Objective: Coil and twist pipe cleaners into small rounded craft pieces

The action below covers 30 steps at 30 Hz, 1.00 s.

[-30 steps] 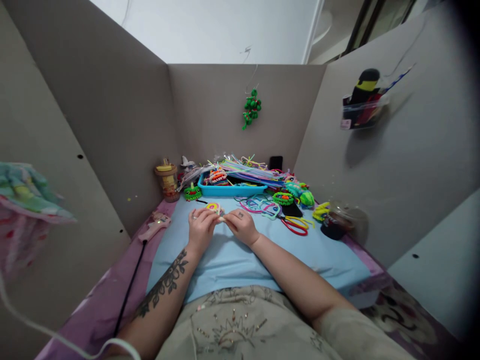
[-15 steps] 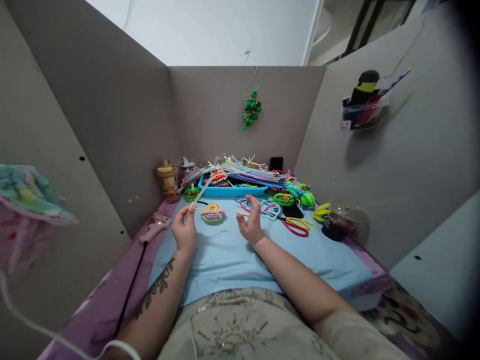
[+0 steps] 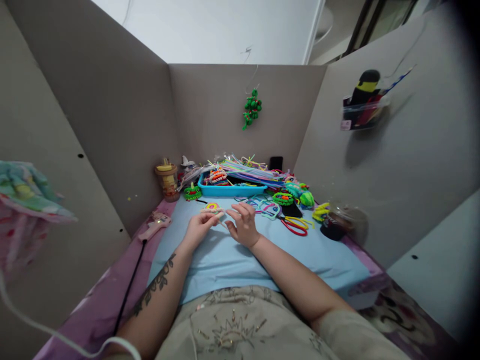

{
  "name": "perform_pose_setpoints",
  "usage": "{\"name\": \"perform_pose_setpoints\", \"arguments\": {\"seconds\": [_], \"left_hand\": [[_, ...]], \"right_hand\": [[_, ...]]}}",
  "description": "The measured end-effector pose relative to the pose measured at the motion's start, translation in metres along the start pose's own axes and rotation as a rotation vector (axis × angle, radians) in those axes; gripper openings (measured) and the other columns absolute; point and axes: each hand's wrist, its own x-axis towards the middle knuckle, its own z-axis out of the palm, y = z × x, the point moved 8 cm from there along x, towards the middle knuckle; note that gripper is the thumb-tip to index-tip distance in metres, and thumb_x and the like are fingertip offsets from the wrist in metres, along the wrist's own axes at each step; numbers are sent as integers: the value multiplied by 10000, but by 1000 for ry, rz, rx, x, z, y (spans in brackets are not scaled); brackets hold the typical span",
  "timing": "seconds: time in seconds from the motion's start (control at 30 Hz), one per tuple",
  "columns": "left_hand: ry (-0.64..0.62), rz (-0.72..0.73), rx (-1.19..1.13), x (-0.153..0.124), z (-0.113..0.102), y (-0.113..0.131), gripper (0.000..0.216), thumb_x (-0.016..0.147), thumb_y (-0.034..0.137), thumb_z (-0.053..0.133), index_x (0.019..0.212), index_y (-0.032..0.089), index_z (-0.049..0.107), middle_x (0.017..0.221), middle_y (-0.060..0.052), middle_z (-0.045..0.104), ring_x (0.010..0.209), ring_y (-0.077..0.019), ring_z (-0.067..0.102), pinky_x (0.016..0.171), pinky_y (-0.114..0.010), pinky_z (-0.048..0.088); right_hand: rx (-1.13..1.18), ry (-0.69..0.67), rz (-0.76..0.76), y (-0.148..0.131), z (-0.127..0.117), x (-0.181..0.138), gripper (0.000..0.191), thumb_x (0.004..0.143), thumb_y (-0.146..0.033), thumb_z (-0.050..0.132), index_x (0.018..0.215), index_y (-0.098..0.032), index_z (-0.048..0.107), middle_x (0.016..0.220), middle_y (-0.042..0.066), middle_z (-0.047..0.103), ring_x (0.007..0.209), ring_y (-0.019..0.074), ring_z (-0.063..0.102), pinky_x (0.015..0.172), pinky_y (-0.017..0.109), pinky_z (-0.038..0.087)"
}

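A pale pipe cleaner (image 3: 222, 224) is pinched between the thumb and fingertips of my left hand (image 3: 199, 231), over the blue cloth. Just to its right is my right hand (image 3: 243, 226), its fingers apart and its thumb close to the strand. Whether the thumb touches the strand, I cannot tell. Behind my left fingertips lies a small pink, yellow and purple coiled piece (image 3: 212, 205), partly hidden by the hand. Loose coloured pipe cleaners (image 3: 267, 207) are beyond my right hand, and scissors with red and yellow handles (image 3: 294, 227) lie to its right.
A blue tray (image 3: 232, 191) heaped with pipe cleaners stands at the back. A pink glue gun (image 3: 155, 226) and a lidded cup (image 3: 167, 181) are at left. A dark cup (image 3: 333, 225) stands at right beside the grey partition (image 3: 397, 150).
My left hand has moved right and lowered the pale pipe cleaner, which earlier stuck up. My right hand has shifted slightly left, so the two hands are closer together.
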Motion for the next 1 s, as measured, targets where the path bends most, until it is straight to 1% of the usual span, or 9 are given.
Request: {"name": "perform_pose_setpoints", "arguments": {"seconds": [0.1,0.17,0.2,0.33,0.4,0.5,0.73,0.9,1.0], "left_hand": [[-47,27,17,-2,5,1,312,724,437,637,819,149,712,688,-44,688,642,-164,611,615,-265,473],[-45,49,23,-3,6,4,307,726,431,635,817,147,709,704,-43,687,652,-161,604,616,-259,464],[-42,51,26,-3,6,5,308,726,431,633,816,146,707,696,-40,680,649,-159,598,612,-257,458],[-78,-3,-17,-4,10,7,330,707,451,641,801,139,689,592,-13,623,573,-143,557,553,-244,424],[-106,-29,-96,-4,12,7,341,683,452,661,815,137,674,601,-12,626,556,-134,546,538,-238,413],[-138,-45,-223,-3,14,7,354,650,437,688,838,141,635,676,-27,655,559,-124,544,534,-230,404],[-217,-91,-350,-3,19,0,368,641,425,709,827,156,540,624,-6,640,457,-73,421,479,-200,309],[-243,-183,-450,-4,22,-12,375,644,404,728,860,166,535,682,-9,646,534,-87,480,491,-189,295],[-266,-256,-525,-5,25,-19,397,598,398,766,831,167,542,667,11,619,504,-73,466,485,-188,303]], "right_hand": [[-71,-120,-54,-9,11,4,313,871,-269,512,1181,-252,548,1192,78,562,1215,255,363,1061,503,191],[-85,-168,-83,-11,16,6,247,885,-256,508,1118,-255,590,1130,51,613,1175,234,410,1077,501,144],[-82,-180,-91,-11,18,7,212,891,-255,507,1075,-250,611,1088,40,635,1145,224,434,1078,492,143],[-52,-189,-57,-4,20,6,164,897,-253,505,976,-226,646,989,32,666,1034,201,481,1030,429,226],[-31,-199,-38,-2,21,5,171,899,-241,498,976,-221,649,981,41,663,1007,197,483,981,399,272],[1,-215,-31,-1,22,4,175,898,-234,496,971,-215,654,963,51,656,992,199,477,925,373,307],[31,-191,7,4,22,4,157,893,-243,510,937,-218,659,920,44,649,974,198,467,902,369,307],[30,-181,26,7,25,2,152,890,-231,513,926,-226,660,907,41,647,960,199,467,892,373,306],[36,-182,38,8,26,2,153,886,-218,513,939,-229,656,910,40,646,958,200,465,892,373,307]]}}
